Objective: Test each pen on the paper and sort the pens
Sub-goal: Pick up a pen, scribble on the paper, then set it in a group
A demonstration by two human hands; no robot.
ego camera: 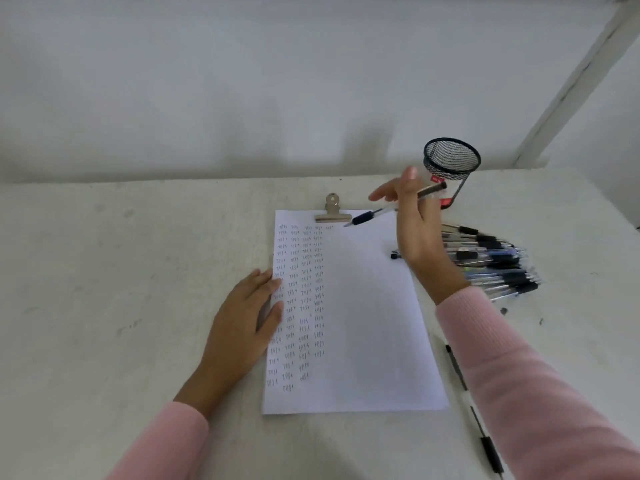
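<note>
A white sheet of paper lies on the table, its left part filled with columns of small blue test marks. My left hand rests flat on the paper's left edge. Raised above the paper's top right corner, my right hand holds a clear pen with a dark grip, its tip pointing left just above the sheet. A heap of similar pens lies to the right of the paper. A black mesh pen cup stands behind my right hand.
A metal bulldog clip clamps the paper's top edge. Two pens lie end to end along the paper's right side, partly under my right sleeve. A white wall runs behind the table, with a slanted white post at the far right.
</note>
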